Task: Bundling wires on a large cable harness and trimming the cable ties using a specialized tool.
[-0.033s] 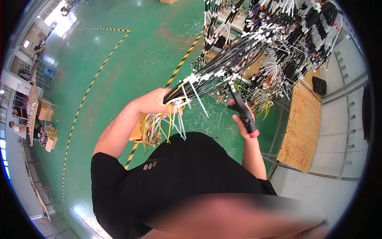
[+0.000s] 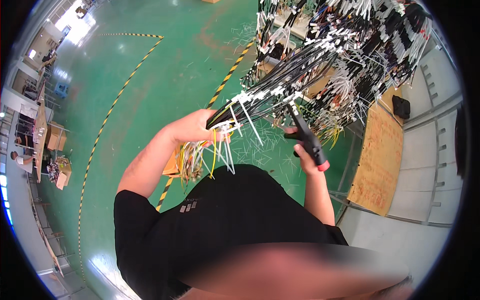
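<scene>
My left hand [image 2: 194, 127] is wrapped around the near end of a thick bundle of black cables [image 2: 260, 102] with white connectors. White cable ties [image 2: 251, 124] stick out of that bundle, some with long loose tails. Below the hand hang loose wire ends [image 2: 190, 162], several of them yellow. In my right hand [image 2: 306, 160] is a black cable tie gun [image 2: 309, 137] with a red rear end. Its nose points up at the underside of the bundle, by a white tie; whether it grips the tie is too small to tell.
A dense mass of hanging cables [image 2: 350, 75] fills the upper right. Cut tie ends [image 2: 260, 155] litter the green floor. A brown board [image 2: 377, 160] stands at right beside pale panels. Black-and-yellow tape [image 2: 227, 77] marks the floor. Far left, a person [image 2: 22, 159] is near workbenches.
The cable tie gun has tilted slightly, its red rear end shifting a little right. My right fingers have changed position on it. My left hand and the bundle stay nearly still.
</scene>
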`<state>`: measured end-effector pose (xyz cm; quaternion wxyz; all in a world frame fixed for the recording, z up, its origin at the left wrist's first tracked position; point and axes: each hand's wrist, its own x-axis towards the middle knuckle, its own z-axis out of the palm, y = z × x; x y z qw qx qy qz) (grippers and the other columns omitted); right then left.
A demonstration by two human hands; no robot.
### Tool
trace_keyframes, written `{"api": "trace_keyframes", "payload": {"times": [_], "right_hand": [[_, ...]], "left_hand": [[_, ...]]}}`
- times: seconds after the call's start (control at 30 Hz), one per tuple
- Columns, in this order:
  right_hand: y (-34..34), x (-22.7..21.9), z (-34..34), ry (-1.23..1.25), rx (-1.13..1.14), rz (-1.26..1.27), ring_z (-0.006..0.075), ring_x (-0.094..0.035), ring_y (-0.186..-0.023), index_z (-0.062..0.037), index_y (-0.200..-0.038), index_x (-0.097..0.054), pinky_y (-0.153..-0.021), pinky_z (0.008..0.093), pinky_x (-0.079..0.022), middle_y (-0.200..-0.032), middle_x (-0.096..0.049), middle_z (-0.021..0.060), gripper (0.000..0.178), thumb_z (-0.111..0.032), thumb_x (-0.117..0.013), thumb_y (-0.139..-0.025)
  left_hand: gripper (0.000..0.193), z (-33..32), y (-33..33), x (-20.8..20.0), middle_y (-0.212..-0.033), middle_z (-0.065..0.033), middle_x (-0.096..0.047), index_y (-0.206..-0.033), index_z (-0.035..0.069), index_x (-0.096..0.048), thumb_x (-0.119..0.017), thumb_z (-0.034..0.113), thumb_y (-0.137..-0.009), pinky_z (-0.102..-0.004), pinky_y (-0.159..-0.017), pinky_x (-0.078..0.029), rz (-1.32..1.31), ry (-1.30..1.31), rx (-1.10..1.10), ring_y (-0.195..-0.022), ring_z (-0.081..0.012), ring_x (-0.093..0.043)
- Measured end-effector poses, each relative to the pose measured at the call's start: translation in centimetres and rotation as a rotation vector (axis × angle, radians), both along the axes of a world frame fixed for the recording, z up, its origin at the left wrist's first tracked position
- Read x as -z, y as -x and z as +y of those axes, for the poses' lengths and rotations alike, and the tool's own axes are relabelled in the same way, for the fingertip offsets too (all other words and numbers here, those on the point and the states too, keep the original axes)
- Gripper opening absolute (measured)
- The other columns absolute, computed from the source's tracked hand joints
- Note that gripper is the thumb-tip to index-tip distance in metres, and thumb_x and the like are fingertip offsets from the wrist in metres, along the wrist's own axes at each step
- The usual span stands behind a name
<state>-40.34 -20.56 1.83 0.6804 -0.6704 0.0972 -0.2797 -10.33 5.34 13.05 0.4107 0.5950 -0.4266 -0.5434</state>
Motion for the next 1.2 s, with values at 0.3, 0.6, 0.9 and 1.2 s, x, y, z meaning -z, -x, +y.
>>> {"api": "trace_keyframes", "payload": {"times": [0.3, 0.6, 0.9, 1.2], "right_hand": [[2.9, -2.3, 1.5, 0.091, 0.069, 0.018, 0.0305, -0.063, -0.132, 0.0038, -0.141, -0.059, -0.116, 0.0443, -0.043, -0.133, -0.07, 0.0166, 0.056, -0.019, -0.077, -0.092], [-1.6, -7.3, 5.2, 0.544, -0.102, 0.152, 0.0314, -0.068, -0.113, -0.0027, -0.133, -0.067, -0.101, 0.0396, -0.051, -0.124, -0.071, 0.0141, 0.045, -0.016, -0.079, -0.092], [-2.0, -8.1, 6.9, 0.555, -0.078, 0.156, 0.0291, -0.067, -0.106, -0.0028, -0.133, -0.066, -0.096, 0.0365, -0.053, -0.121, -0.07, 0.0123, 0.046, -0.014, -0.082, -0.091], [-1.3, -8.0, 7.4, 0.48, -0.031, 0.262, 0.0201, -0.066, -0.085, -0.0011, -0.117, -0.072, -0.082, 0.0333, -0.052, -0.098, -0.071, 0.0094, 0.032, -0.019, -0.08, -0.092]], "left_hand": [[0.05, 0.1, 0.8, 0.5, -0.083, -0.0009, -0.068, -0.117, 0.001, -0.065, -0.088, 0.035, -0.088, -0.0287, -0.057, -0.052, -0.138, 0.007, -0.063, -0.06, -0.0087, -0.061], [0.047, 0.1, 1.8, -1.2, -0.085, -0.0014, -0.069, -0.115, 0.002, -0.064, -0.087, 0.034, -0.089, -0.0283, -0.058, -0.052, -0.197, -0.036, -0.028, -0.06, -0.009, -0.061], [0.041, 0.4, 3.1, -0.9, -0.085, -0.0025, -0.069, -0.118, 0.003, -0.063, -0.08, 0.033, -0.095, -0.0318, -0.062, -0.053, -0.402, 0.019, -0.063, -0.065, -0.0115, -0.064], [0.057, 0.8, 5.0, -1.0, -0.09, -0.0204, -0.072, -0.149, 0.01, -0.054, -0.07, 0.02, -0.095, -0.049, -0.074, -0.055, -0.864, 0.077, -0.116, -0.08, -0.0371, -0.072]]}}
